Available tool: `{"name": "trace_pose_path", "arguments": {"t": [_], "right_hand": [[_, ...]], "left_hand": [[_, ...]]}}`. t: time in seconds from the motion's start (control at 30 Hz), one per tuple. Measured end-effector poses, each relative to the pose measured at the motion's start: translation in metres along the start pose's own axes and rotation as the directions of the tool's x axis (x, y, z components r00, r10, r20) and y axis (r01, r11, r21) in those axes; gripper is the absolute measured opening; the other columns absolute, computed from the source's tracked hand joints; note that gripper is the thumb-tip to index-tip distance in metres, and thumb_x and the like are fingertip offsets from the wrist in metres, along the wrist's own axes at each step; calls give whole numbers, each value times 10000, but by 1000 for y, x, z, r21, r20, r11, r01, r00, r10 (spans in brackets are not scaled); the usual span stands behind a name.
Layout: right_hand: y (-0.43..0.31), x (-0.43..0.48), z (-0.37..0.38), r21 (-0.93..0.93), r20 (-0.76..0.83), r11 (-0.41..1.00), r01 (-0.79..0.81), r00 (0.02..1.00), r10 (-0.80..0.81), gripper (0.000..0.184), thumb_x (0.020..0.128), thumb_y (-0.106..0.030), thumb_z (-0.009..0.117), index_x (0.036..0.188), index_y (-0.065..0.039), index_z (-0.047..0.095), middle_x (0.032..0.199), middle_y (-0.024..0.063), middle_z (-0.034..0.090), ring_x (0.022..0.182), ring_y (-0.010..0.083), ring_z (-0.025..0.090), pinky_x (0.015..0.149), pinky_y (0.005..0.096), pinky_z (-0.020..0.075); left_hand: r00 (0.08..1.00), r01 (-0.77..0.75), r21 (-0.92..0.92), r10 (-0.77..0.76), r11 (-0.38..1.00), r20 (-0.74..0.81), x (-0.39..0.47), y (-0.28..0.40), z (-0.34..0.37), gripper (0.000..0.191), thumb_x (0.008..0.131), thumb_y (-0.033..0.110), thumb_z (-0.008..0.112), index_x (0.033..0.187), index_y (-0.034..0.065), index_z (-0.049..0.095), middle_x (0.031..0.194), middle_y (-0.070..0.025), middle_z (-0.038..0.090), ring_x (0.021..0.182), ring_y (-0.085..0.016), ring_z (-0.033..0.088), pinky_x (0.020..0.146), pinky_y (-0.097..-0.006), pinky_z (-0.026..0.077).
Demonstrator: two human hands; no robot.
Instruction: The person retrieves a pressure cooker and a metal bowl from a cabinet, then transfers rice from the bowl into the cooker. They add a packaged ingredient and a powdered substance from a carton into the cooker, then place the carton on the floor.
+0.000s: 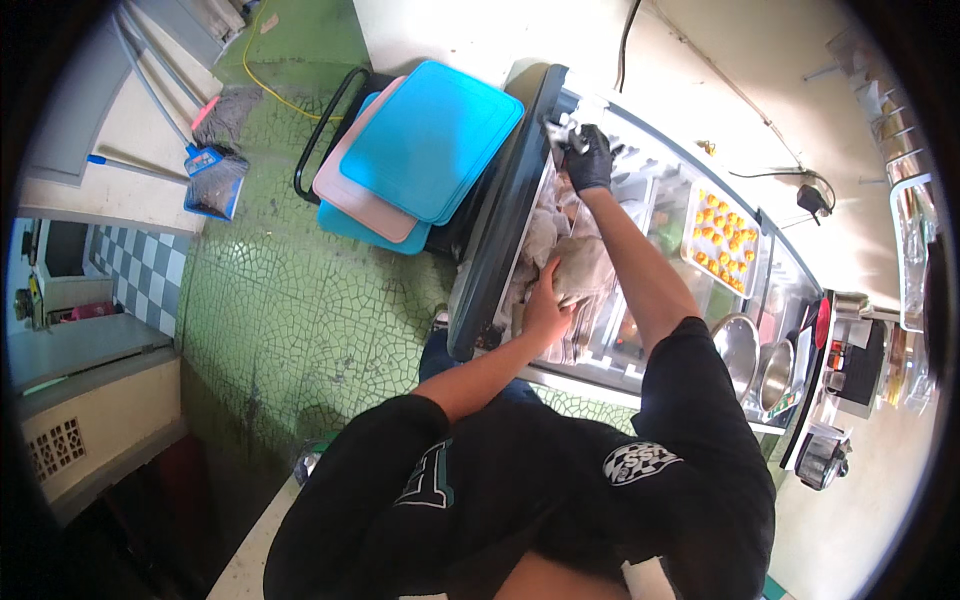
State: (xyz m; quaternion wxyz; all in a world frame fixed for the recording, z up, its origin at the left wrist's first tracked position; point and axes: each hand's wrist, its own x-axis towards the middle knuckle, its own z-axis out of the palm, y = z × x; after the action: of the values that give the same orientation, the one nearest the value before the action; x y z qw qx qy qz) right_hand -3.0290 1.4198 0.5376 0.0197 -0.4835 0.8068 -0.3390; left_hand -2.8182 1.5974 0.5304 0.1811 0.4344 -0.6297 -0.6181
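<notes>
Before me is a chest freezer (499,247) with a dark frame, holding bagged goods. My bare left hand (547,304) lies against a pale, full plastic bag (581,270) inside it, fingers spread along the bag's side. My right hand (589,161), in a black glove, is at the freezer's far end, its fingers closed around a crumpled white and grey item (566,135) that I cannot identify. More wrapped packages (541,236) lie between my hands. A white tray (688,244) of small orange-yellow pieces (720,229) rests on the glass to the right.
Blue and pink plastic lids (431,142) are stacked on a black-handled cart (301,165) left of the freezer. Steel bowls (739,345) stand at the right. A dustpan (214,191) and a mop (232,116) are on the green floor (300,300). A yellow cord (259,79) crosses the floor.
</notes>
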Motion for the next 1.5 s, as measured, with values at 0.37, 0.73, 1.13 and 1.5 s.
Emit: {"name": "trace_pose_path", "arguments": {"t": [0.37,0.73,1.13,1.5], "right_hand": [[5,-32,-82,-403,-88,899,-172,985,149,662,801,-479,724,1366,-201,521,1582,255,179,1462,487,119,1164,611,139],[11,-195,-234,77,-276,991,-114,952,131,537,853,-44,710,1338,1,484,1324,144,546,1166,241,568,993,374,457],[43,-243,-270,239,-375,944,-227,875,306,264,861,-34,684,1122,-56,652,1213,132,621,1181,263,567,1004,369,433],[10,-300,-324,427,-324,898,-105,910,260,291,846,-8,693,1125,-76,646,1167,115,624,1100,251,598,942,360,464]], "left_hand": [[985,130,-154,-145,980,-94,9,-3,-1,740,786,62,757,1417,133,376,1363,-175,533,1295,-342,492,1072,-414,388],[736,-641,519,644,566,207,2,35,64,667,749,138,675,1391,248,532,1430,-193,415,1351,-400,359,1112,-566,258],[700,-704,592,522,391,487,21,26,52,723,694,119,691,1369,345,560,1492,-118,411,1415,-342,321,1154,-557,205],[726,-610,739,576,287,375,19,27,-6,685,712,127,678,1363,314,577,1365,-136,475,1268,-353,432,1080,-520,296]]}}
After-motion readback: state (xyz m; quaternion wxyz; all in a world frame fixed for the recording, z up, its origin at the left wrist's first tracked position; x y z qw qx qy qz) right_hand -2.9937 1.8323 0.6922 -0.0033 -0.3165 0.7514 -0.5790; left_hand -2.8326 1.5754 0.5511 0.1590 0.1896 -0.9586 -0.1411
